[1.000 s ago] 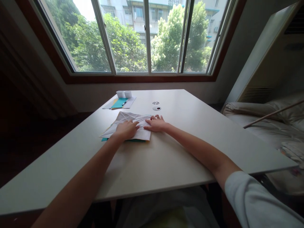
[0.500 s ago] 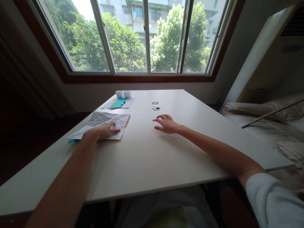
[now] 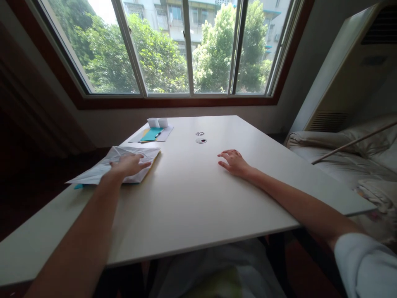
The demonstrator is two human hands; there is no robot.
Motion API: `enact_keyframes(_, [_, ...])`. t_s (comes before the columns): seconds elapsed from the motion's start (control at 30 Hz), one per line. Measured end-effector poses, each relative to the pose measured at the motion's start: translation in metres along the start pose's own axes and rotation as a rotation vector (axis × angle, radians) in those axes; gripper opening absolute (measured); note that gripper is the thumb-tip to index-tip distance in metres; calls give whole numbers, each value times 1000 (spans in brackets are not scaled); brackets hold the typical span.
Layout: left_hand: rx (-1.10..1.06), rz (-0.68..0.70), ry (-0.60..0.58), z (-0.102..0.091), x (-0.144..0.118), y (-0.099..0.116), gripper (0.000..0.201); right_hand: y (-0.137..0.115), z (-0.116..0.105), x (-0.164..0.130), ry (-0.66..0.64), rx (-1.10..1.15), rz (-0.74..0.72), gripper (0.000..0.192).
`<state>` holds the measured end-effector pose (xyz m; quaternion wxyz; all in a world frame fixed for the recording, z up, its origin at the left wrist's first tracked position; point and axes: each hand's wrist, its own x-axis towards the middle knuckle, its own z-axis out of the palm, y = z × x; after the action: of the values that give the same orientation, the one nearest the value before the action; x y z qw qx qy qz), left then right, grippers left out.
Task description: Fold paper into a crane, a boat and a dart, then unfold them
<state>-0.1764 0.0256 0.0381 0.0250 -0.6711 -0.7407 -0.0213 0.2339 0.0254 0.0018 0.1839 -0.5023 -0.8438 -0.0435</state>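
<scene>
My left hand (image 3: 128, 165) lies flat on a creased white sheet of paper (image 3: 96, 174) at the left edge of the white table (image 3: 192, 198); the sheet overhangs that edge. Teal and yellow sheets peek out from under it. My right hand (image 3: 234, 162) rests open on the bare tabletop to the right of the middle, fingers spread, holding nothing.
At the far left of the table lie a teal sheet with a pen (image 3: 151, 134) on white paper and two small white cups (image 3: 157, 122). Two round cable holes (image 3: 200, 137) sit mid-table. A wide window is behind; a bed with pillows (image 3: 347, 157) stands to the right.
My left hand slid the paper stack leftward from the middle to the table's left edge. My right hand left the paper and moved right onto the bare table.
</scene>
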Motion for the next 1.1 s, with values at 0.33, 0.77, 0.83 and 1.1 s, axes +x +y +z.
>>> enact_keyframes(0.33, [-127,478,65,24,-65,178,67,-18,-3,-11,-162,8,80,65])
enact_keyframes(0.77, [-95,402,-136,30,-70,183,77,-23,4,-14,-410,58,65,76])
enact_keyframes(0.83, [-94,403,-135,30,-70,183,77,-23,4,-14,-410,55,64,76])
enact_keyframes(1.1, [-106,401,-149,27,-72,184,77,-25,3,-15,-418,56,71,76])
